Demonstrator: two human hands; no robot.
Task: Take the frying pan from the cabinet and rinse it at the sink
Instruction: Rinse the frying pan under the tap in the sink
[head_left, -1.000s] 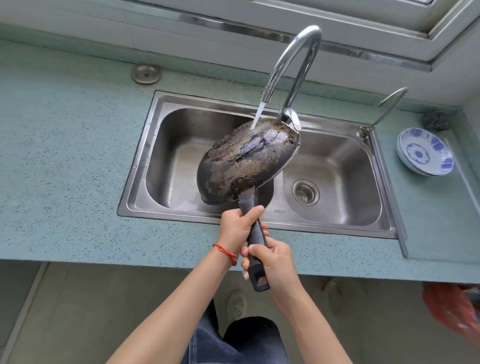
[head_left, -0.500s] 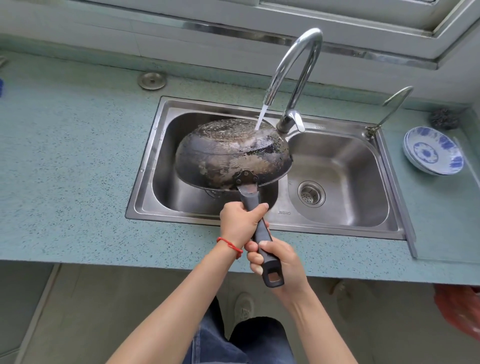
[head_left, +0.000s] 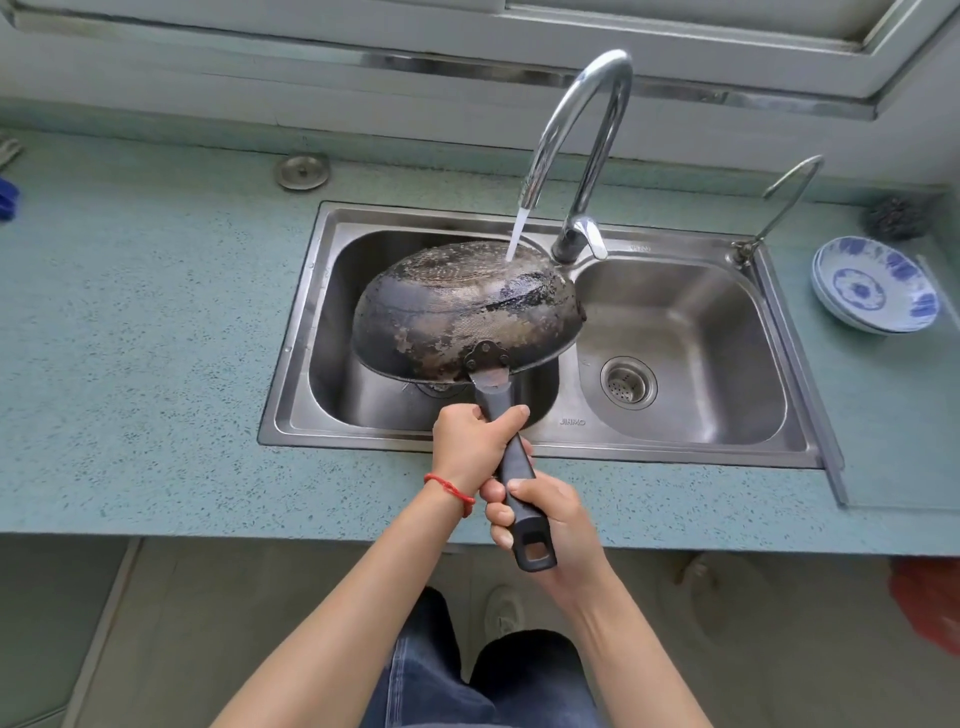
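plug (head_left: 302, 171): upper left on the counter, well clear, ignore it

pan (head_left: 467, 306): centre of frame, flipped bottom-up over the left basin of the sink (head_left: 675, 454), scorched underside facing up

left hand (head_left: 475, 447): centre, wrapped tight round the handle (head_left: 511, 467) close to the pan, that's your steering hand

right hand (head_left: 550, 519): just below it, fingers curled round the handle's tail end

water (head_left: 517, 234): hits the far rim only, upper centre, so imo roll the pan slowly to sweep the stream across the whole base

tap (head_left: 582, 145): running, keep the rim off the spout

bowls (head_left: 875, 286): right edge, splash risk if you tilt that way
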